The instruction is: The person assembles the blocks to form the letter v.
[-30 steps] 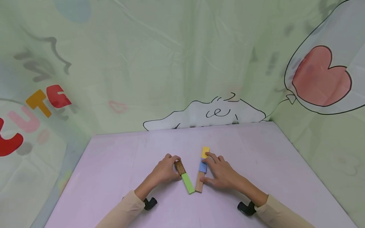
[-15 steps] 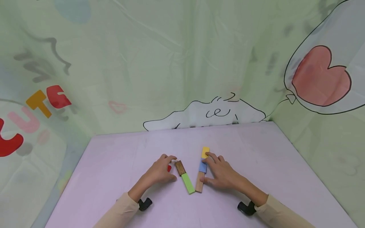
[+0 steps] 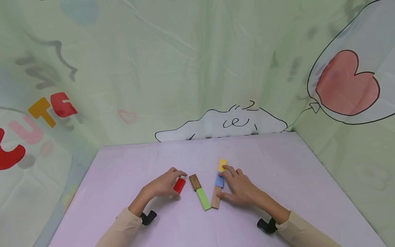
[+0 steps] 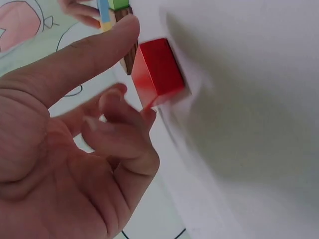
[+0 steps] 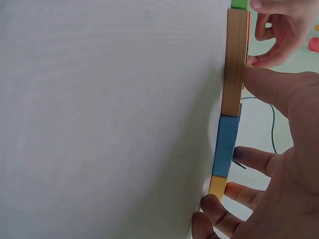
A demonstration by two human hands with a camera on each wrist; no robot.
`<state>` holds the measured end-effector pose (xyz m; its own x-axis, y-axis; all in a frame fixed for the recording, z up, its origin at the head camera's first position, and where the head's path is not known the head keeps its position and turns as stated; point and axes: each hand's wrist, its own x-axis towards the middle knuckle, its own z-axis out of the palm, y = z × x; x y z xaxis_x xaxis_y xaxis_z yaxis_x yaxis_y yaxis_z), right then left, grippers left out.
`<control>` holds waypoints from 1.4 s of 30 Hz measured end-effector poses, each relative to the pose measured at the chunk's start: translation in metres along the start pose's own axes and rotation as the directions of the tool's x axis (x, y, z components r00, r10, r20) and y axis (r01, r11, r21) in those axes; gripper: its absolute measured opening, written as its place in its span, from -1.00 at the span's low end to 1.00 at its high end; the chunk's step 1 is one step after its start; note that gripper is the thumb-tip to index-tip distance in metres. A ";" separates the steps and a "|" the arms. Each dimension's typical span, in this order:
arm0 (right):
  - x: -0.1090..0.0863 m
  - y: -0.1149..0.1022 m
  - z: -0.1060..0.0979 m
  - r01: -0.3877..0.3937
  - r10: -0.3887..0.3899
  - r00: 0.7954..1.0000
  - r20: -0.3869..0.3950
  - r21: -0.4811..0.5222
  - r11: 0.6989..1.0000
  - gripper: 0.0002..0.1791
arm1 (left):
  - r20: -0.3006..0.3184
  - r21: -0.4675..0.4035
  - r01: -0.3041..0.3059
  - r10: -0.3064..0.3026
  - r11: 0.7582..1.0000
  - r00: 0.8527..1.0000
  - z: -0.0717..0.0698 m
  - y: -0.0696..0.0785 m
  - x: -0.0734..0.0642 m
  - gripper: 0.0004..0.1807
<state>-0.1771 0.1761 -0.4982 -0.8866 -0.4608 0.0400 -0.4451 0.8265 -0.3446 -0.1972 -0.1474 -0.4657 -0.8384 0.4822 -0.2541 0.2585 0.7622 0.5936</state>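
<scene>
In the head view my left hand (image 3: 165,183) spreads thumb and fingers around a red block (image 3: 179,185) lying on the table. A gap shows between the thumb and the red block (image 4: 160,69) in the left wrist view. My right hand (image 3: 240,187) rests against a row of blocks: its thumb touches a light wooden block (image 5: 235,62), and its fingers touch a blue block (image 5: 227,144) and a yellow block (image 5: 218,186). Between the hands, a dark brown wooden block (image 3: 195,182) and a green block (image 3: 203,199) lie end to end, slanting to the light wooden block's near end.
The pale lilac table (image 3: 262,151) reaches back to a printed cloth wall (image 3: 185,68). Black wrist camera mounts (image 3: 266,226) sit at both wrists beside beige sleeves.
My left hand has left the dark brown block and moved left to the red block, which has come into view. The right hand and the other blocks have stayed in place.
</scene>
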 end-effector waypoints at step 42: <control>0.000 0.002 0.002 0.000 0.000 1.000 -0.003 -0.013 1.000 -0.16 | 0.083 0.063 -0.133 0.128 0.989 0.988 -0.003 -0.027 0.003 -0.29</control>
<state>-0.1778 0.1770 -0.5005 -0.8870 -0.4598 0.0425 -0.4466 0.8308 -0.3321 -0.2079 -0.1682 -0.4799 -0.7556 0.6100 -0.2385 0.3977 0.7166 0.5730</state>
